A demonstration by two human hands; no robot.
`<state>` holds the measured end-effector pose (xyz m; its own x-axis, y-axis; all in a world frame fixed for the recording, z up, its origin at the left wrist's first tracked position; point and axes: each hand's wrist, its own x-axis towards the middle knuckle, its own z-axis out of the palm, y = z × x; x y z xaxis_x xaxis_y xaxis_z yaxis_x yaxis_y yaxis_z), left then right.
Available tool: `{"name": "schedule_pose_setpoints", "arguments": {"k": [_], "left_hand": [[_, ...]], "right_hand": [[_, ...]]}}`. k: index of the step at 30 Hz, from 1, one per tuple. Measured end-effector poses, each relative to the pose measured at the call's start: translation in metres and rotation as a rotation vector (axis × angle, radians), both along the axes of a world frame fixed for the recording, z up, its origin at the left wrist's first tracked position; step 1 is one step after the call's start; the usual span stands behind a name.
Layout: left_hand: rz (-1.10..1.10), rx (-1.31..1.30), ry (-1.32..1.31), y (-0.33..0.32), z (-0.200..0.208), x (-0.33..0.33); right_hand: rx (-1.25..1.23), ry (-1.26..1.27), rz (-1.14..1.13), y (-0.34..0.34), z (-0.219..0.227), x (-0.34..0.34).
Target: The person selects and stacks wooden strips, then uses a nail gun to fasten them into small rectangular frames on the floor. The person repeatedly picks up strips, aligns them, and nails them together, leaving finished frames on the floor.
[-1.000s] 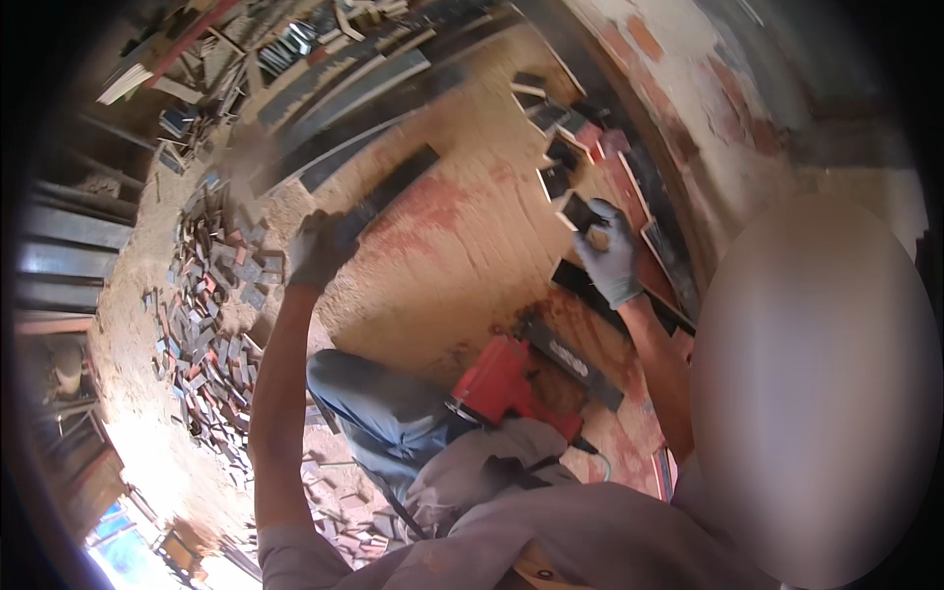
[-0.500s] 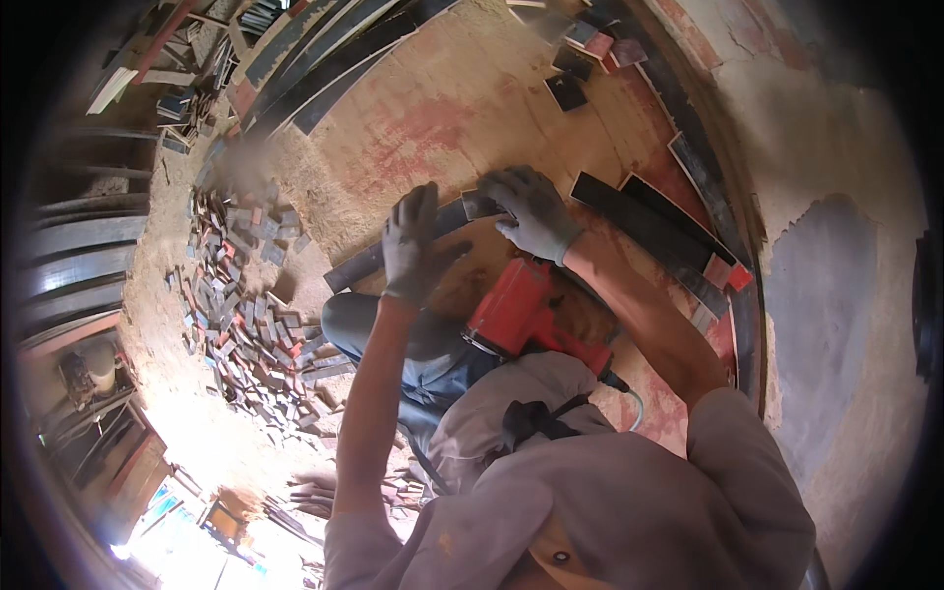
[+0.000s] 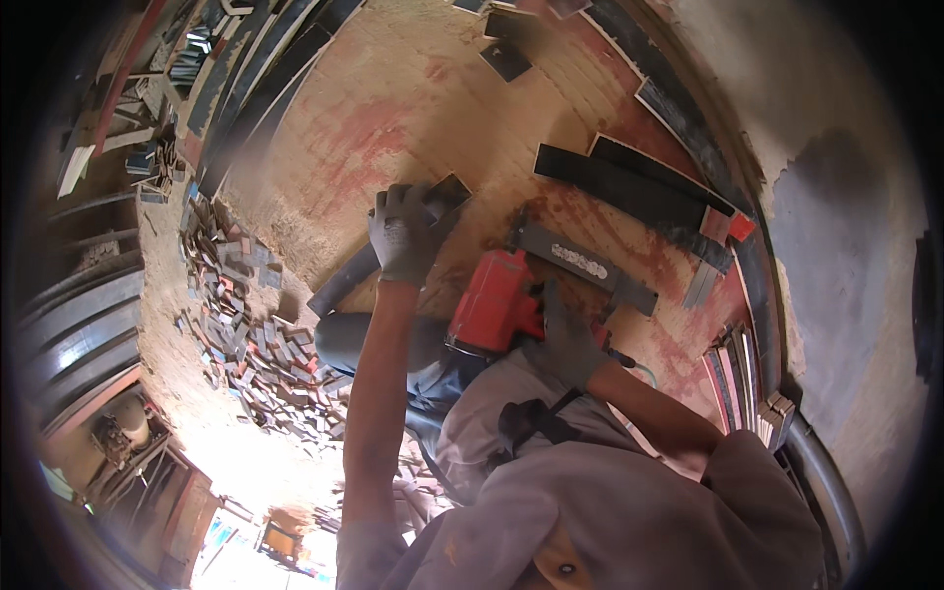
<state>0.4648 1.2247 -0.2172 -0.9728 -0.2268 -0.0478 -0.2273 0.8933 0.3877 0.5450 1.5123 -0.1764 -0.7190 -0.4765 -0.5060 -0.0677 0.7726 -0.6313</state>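
My left hand (image 3: 402, 236), in a grey glove, grips a dark wooden strip (image 3: 346, 279) on the worn work surface, its fingers curled over the wood. Against the far end of that strip, beside my fingers, lies a short dark wood piece (image 3: 450, 196); my hand hides where they meet. My right hand (image 3: 566, 340), also gloved, is closed round the handle of a red nail gun (image 3: 489, 300) in front of my lap. The gun's long grey magazine (image 3: 575, 258) points away to the right. Part of the handle is hidden under my hand.
Dark boards (image 3: 615, 192) lie to the right, with small red blocks (image 3: 728, 224) at their end. Square dark pieces (image 3: 505, 59) rest at the far side. A heap of offcuts (image 3: 246, 324) covers the left floor. Upright strips (image 3: 737, 369) stand near my right elbow.
My right hand has left the short wood piece and come back to the nail gun's handle. The gun has turned, showing its magazine. My left hand now grips the strip near the joint.
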Motion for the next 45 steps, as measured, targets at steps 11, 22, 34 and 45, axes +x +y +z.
{"name": "schedule_pose_setpoints", "arguments": {"k": [11, 22, 34, 45], "left_hand": [[-0.058, -0.001, 0.03, -0.005, 0.0, -0.002], [-0.118, 0.049, 0.053, -0.01, 0.002, -0.004], [-0.129, 0.001, 0.119, -0.015, -0.006, -0.001], [-0.068, 0.066, 0.051, -0.015, -0.01, 0.005]], "right_hand": [[-0.09, -0.05, -0.06, 0.002, 0.062, -0.053], [-0.263, 0.15, -0.037, 0.007, 0.026, -0.057], [-0.526, -0.505, -0.446, -0.03, 0.046, -0.086], [-0.381, -0.834, -0.485, -0.04, 0.05, -0.093]]}}
